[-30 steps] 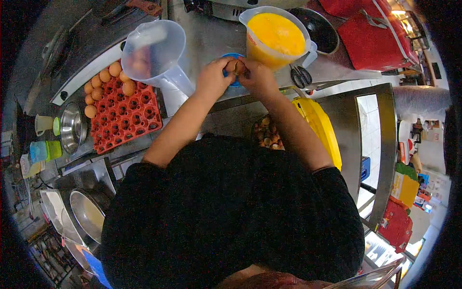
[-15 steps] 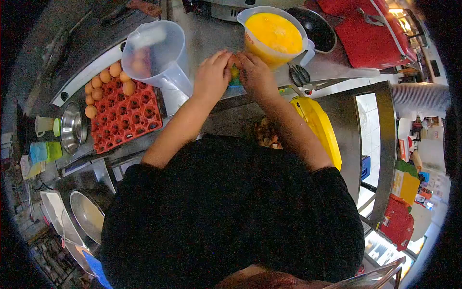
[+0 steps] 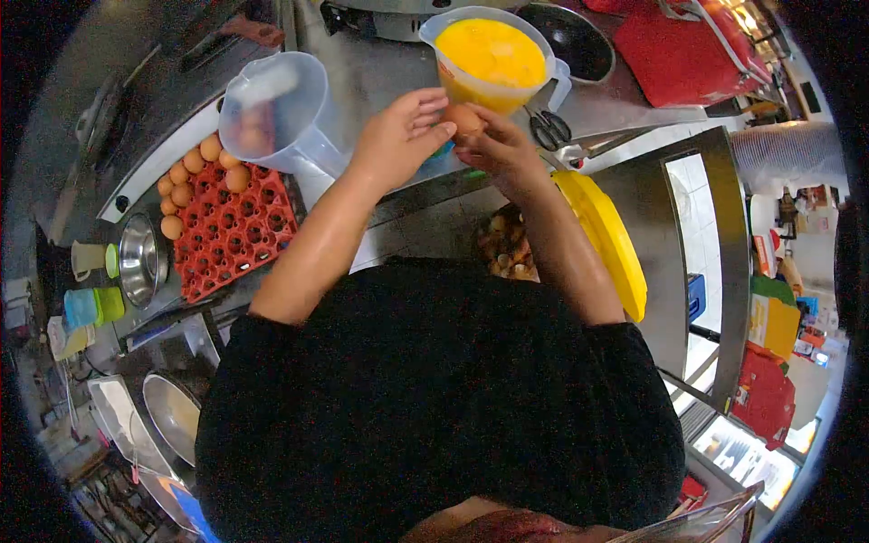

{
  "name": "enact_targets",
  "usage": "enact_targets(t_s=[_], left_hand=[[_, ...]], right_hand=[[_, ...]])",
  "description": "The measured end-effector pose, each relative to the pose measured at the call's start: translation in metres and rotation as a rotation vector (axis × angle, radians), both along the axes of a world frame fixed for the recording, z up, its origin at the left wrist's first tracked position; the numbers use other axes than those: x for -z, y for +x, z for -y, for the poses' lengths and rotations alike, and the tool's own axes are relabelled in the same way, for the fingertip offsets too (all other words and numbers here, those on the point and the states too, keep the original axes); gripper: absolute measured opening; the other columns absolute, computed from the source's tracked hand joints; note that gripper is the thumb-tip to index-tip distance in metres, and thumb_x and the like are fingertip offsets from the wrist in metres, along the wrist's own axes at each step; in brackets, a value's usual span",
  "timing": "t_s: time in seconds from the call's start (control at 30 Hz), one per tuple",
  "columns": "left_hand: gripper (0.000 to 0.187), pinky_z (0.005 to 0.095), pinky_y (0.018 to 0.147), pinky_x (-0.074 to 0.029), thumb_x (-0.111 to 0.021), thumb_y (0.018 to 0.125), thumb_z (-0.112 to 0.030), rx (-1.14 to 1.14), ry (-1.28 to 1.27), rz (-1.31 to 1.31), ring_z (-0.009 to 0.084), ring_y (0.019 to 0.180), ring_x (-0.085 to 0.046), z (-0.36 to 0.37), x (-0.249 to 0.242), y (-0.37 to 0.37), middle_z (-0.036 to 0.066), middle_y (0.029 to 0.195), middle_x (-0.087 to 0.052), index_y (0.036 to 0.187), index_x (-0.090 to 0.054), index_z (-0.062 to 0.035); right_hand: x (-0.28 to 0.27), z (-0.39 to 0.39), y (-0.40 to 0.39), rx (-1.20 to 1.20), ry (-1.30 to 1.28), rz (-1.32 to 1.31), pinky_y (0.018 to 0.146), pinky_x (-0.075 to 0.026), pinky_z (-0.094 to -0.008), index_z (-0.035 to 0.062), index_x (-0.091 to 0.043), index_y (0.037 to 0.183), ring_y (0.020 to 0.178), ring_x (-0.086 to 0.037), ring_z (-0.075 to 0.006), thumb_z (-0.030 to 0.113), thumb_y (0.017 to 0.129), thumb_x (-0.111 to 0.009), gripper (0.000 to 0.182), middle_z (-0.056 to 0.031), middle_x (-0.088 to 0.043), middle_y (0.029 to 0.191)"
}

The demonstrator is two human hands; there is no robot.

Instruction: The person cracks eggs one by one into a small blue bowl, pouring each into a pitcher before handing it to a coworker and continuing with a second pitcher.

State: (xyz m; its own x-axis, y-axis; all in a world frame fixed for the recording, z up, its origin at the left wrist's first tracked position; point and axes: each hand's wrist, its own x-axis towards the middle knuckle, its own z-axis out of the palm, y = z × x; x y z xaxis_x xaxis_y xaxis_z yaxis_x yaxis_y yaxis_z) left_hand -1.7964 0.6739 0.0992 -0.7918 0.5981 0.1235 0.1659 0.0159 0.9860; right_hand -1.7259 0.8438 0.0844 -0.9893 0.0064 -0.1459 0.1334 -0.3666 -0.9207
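Note:
My right hand (image 3: 507, 149) grips a brown eggshell (image 3: 463, 119) beside the jug of beaten egg; how far it is cracked open I cannot make out. My left hand (image 3: 398, 136) is open, fingers apart, its thumb tip close to the shell. Beneath the hands, part of a blue-green container (image 3: 441, 152) shows at the counter edge, mostly covered. Just beyond stands a clear plastic jug (image 3: 484, 92) full of yellow egg. To the left are an upright clear jug (image 3: 303, 113) and a red egg tray (image 3: 237, 213) with several brown eggs (image 3: 181, 195) at one corner.
Black scissors (image 3: 549, 131) and a dark pan (image 3: 579, 45) lie right of the full jug, near a red bag (image 3: 683, 54). Below the counter are a bin of eggshells (image 3: 507, 244) and a yellow lid (image 3: 606, 244). A steel bowl (image 3: 142, 261) sits left of the tray.
My hands were pressed together over the container; now they are apart. The left fingers have opened, and the eggshell shows in my right hand. The view has shifted slightly.

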Motion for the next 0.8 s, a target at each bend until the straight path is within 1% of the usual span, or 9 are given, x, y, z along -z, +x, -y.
enact_targets(t_s=[0.17, 0.33, 0.37, 0.43, 0.53, 0.6, 0.67, 0.7, 0.8], left_hand=[[0.055, 0.0353, 0.095, -0.035, -0.06, 0.078, -0.01, 0.227, -0.07, -0.056, 0.0229, 0.113, -0.044, 0.015, -0.049, 0.028, 0.015, 0.127, -0.041, 0.126, -0.035, -0.003], [0.053, 0.0334, 0.092, -0.037, -0.062, 0.076, -0.013, 0.427, 0.114, -0.022, 0.0233, 0.107, -0.049, 0.1, -0.091, 0.031, 0.013, 0.117, -0.05, 0.122, -0.04, 0.0005], [0.053, 0.0335, 0.092, -0.037, -0.061, 0.076, -0.014, 0.254, 0.132, -0.071, 0.0232, 0.106, -0.05, 0.122, -0.097, 0.028, 0.013, 0.117, -0.05, 0.122, -0.04, 0.0014], [0.052, 0.0337, 0.09, -0.039, -0.06, 0.077, -0.014, -0.104, 0.162, -0.203, 0.023, 0.103, -0.051, 0.171, -0.107, 0.029, 0.013, 0.116, -0.051, 0.121, -0.039, 0.0033], [0.047, 0.0328, 0.084, -0.042, -0.061, 0.075, -0.022, -0.812, -0.242, -0.401, 0.0211, 0.1, -0.053, 0.244, -0.107, 0.004, 0.013, 0.115, -0.052, 0.114, -0.048, -0.0008], [0.043, 0.0332, 0.081, -0.043, -0.062, 0.074, -0.025, -1.05, -0.694, -0.475, 0.0214, 0.1, -0.053, 0.288, -0.095, -0.015, 0.012, 0.115, -0.052, 0.109, -0.053, -0.0027], [0.039, 0.0348, 0.078, -0.045, -0.062, 0.073, -0.031, -0.866, -1.163, -0.324, 0.0243, 0.1, -0.053, 0.276, -0.095, -0.016, 0.011, 0.111, -0.055, 0.103, -0.057, -0.0065], [0.042, 0.0383, 0.079, -0.043, -0.063, 0.071, -0.035, -0.829, -1.194, -0.373, 0.026, 0.1, -0.053, 0.268, -0.076, -0.021, 0.011, 0.109, -0.056, 0.103, -0.057, -0.0081], [0.048, 0.0447, 0.081, -0.04, -0.064, 0.066, -0.044, -0.824, -1.366, -0.38, 0.0267, 0.099, -0.053, 0.24, -0.031, -0.026, 0.009, 0.104, -0.059, 0.102, -0.059, -0.0123]], right_hand=[[0.008, -0.035, 0.063, 0.196, -0.302, 0.08, 0.077, -0.048, -0.0339, 0.0058, -0.038, 0.125, 0.091, -0.056, -0.0209, 0.001, 0.078, -0.05, 0.048, -0.0108, -0.051, 0.111], [0.064, -0.091, 0.164, 0.325, -0.229, 0.188, 0.078, -0.048, -0.0339, 0.0057, -0.036, 0.127, 0.095, -0.054, -0.0219, 0.001, 0.079, -0.046, 0.049, -0.0111, -0.049, 0.115], [0.06, -0.087, 0.177, 0.35, -0.035, 0.332, 0.07, -0.045, -0.0241, 0.0053, -0.038, 0.125, 0.083, -0.051, -0.0099, 0.009, 0.08, -0.048, 0.045, -0.002, -0.051, 0.101], [0.076, -0.086, 0.203, 0.391, 0.134, 0.431, 0.079, -0.042, -0.027, 0.0045, -0.039, 0.124, 0.093, -0.051, -0.0154, 0.018, 0.087, -0.047, 0.04, -0.0058, -0.051, 0.111], [0.157, -0.122, 0.246, 0.152, 0.952, 0.523, 0.087, -0.04, -0.032, 0.0052, -0.044, 0.121, 0.108, -0.047, -0.026, 0.01, 0.079, -0.056, 0.043, -0.0158, -0.05, 0.116], [0.177, -0.122, 0.241, 0.209, 0.705, 0.555, 0.086, -0.04, -0.0324, 0.0051, -0.046, 0.119, 0.109, -0.046, -0.0254, 0.013, 0.08, -0.056, 0.041, -0.0154, -0.05, 0.115], [0.201, -0.127, 0.234, 0.115, 0.713, 0.449, 0.085, -0.041, -0.0326, 0.0035, -0.046, 0.119, 0.108, -0.047, -0.0248, 0.016, 0.081, -0.055, 0.041, -0.0142, -0.05, 0.116], [0.179, -0.123, 0.215, -0.085, 1.067, 0.684, 0.084, -0.04, -0.0325, -0.0035, -0.046, 0.115, 0.102, -0.05, -0.0217, 0.019, 0.084, -0.052, 0.039, -0.011, -0.053, 0.114], [0.2, -0.118, 0.178, 0.292, 0.591, 0.337, 0.071, -0.042, -0.0289, -0.0013, -0.054, 0.103, 0.081, -0.052, -0.0145, 0.019, 0.085, -0.052, 0.027, -0.0064, -0.058, 0.093]])
